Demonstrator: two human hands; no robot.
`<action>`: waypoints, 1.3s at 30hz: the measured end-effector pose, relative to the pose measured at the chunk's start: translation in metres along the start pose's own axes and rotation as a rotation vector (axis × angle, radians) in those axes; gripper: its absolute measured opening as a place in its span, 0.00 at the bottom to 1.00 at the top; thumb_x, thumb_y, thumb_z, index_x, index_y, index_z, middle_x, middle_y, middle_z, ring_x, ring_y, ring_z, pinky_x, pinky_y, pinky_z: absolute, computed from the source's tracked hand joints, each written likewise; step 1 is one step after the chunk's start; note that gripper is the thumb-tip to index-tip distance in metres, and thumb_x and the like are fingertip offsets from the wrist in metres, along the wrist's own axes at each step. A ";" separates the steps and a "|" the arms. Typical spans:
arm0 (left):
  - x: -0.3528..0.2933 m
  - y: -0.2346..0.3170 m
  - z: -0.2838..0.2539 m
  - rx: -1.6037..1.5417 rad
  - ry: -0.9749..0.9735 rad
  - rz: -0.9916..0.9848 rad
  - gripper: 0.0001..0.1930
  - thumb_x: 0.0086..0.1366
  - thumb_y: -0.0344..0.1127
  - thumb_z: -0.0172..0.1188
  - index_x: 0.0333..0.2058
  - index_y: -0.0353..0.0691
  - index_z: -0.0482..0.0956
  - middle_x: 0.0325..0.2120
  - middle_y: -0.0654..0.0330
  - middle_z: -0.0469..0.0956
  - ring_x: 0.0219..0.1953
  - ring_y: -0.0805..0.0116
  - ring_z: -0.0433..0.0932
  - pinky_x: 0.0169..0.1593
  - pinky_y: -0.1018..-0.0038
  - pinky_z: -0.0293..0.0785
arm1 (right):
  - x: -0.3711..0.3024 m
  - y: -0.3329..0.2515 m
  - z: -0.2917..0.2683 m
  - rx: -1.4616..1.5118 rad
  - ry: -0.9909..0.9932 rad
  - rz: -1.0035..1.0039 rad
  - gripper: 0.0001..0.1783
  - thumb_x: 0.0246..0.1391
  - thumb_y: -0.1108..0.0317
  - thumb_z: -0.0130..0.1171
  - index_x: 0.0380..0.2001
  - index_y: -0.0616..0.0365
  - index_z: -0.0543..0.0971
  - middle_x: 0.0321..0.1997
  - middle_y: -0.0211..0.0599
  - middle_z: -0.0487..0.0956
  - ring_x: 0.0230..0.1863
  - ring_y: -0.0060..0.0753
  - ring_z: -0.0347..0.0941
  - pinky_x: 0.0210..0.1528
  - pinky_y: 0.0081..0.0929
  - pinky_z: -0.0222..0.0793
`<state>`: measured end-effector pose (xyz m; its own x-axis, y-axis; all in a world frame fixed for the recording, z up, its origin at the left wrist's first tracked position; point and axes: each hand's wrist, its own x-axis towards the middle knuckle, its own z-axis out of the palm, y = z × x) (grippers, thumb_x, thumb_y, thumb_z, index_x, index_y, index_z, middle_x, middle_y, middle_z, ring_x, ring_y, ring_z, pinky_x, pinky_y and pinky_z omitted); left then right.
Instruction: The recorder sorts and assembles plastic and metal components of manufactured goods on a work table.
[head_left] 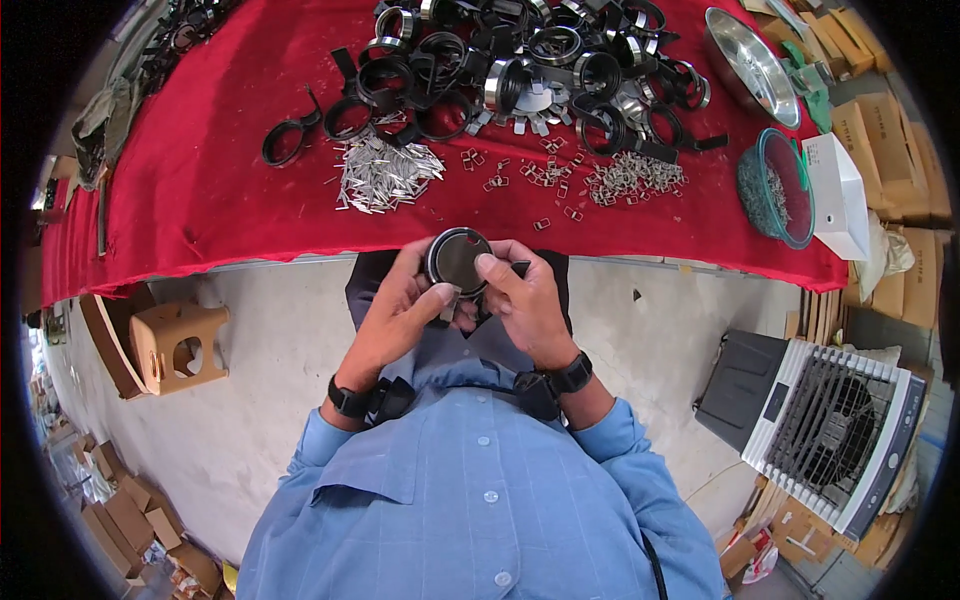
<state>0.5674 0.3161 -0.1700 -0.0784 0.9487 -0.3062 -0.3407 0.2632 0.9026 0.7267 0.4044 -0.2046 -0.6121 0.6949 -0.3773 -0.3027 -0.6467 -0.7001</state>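
Now my left hand (405,305) and right hand (520,300) pinch the round black ring (458,260) between them, near the bench (200,200).

Left hand (400,305): raised before the chest, fingers curled inward, thumb pressed forward in a closed grip; black band on the wrist, blue sleeve at the forearm. Right hand (528,300): opposite and touching the left, fingers curled, thumb forward, grip closed; black watch on the wrist.

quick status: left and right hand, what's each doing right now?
Left hand: closed on the black ring clamp, thumb at its lower edge.
Right hand: closed on the same clamp, thumb on its rim.
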 end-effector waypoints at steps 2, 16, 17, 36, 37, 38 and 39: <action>-0.003 0.008 0.005 0.028 -0.002 0.041 0.19 0.69 0.30 0.49 0.57 0.35 0.63 0.40 0.56 0.77 0.37 0.71 0.80 0.44 0.72 0.79 | -0.001 -0.005 -0.002 -0.009 0.025 -0.005 0.15 0.58 0.66 0.61 0.44 0.65 0.74 0.23 0.22 0.71 0.18 0.07 0.57 0.20 0.11 0.50; 0.015 -0.012 -0.003 -0.290 -0.039 0.054 0.11 0.67 0.31 0.48 0.47 0.36 0.69 0.44 0.48 0.77 0.44 0.54 0.82 0.49 0.59 0.80 | 0.021 -0.032 -0.033 -1.467 0.598 -0.657 0.07 0.52 0.66 0.64 0.32 0.56 0.79 0.30 0.40 0.80 0.30 0.43 0.78 0.31 0.36 0.72; 0.016 -0.013 -0.004 -0.292 -0.028 0.057 0.11 0.67 0.31 0.48 0.47 0.36 0.69 0.44 0.48 0.77 0.44 0.54 0.82 0.49 0.59 0.80 | 0.021 -0.031 -0.030 -1.527 0.589 -0.671 0.07 0.52 0.66 0.64 0.32 0.55 0.78 0.30 0.39 0.79 0.30 0.43 0.77 0.31 0.37 0.71; 0.011 -0.002 -0.001 -0.220 0.109 0.067 0.08 0.68 0.30 0.56 0.44 0.38 0.71 0.34 0.61 0.77 0.34 0.75 0.82 0.36 0.80 0.80 | -0.017 -0.041 0.037 -1.182 -0.043 -0.945 0.10 0.45 0.81 0.65 0.33 0.59 0.80 0.31 0.39 0.79 0.28 0.38 0.78 0.28 0.28 0.73; 0.010 -0.001 -0.001 -0.241 0.105 0.057 0.07 0.68 0.31 0.57 0.43 0.38 0.71 0.34 0.62 0.77 0.32 0.76 0.81 0.34 0.80 0.79 | -0.016 -0.041 0.036 -1.247 -0.049 -1.003 0.10 0.45 0.81 0.65 0.33 0.59 0.80 0.31 0.39 0.79 0.28 0.39 0.78 0.28 0.29 0.73; 0.010 -0.001 -0.001 -0.262 0.101 0.047 0.07 0.68 0.31 0.57 0.42 0.38 0.72 0.33 0.62 0.77 0.30 0.77 0.81 0.33 0.81 0.79 | -0.014 -0.040 0.036 -1.248 -0.055 -1.004 0.10 0.45 0.81 0.65 0.33 0.59 0.80 0.31 0.39 0.79 0.28 0.39 0.78 0.28 0.29 0.73; 0.009 -0.001 -0.001 -0.265 0.106 0.051 0.07 0.68 0.31 0.57 0.42 0.38 0.72 0.33 0.62 0.77 0.30 0.77 0.81 0.33 0.81 0.79 | -0.013 -0.039 0.034 -1.248 -0.053 -1.000 0.10 0.45 0.81 0.65 0.32 0.59 0.80 0.30 0.38 0.79 0.27 0.39 0.78 0.27 0.29 0.72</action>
<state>0.5665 0.3245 -0.1741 -0.1946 0.9321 -0.3054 -0.5654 0.1478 0.8115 0.7211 0.4094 -0.1518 -0.5749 0.6339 0.5174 0.1640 0.7087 -0.6862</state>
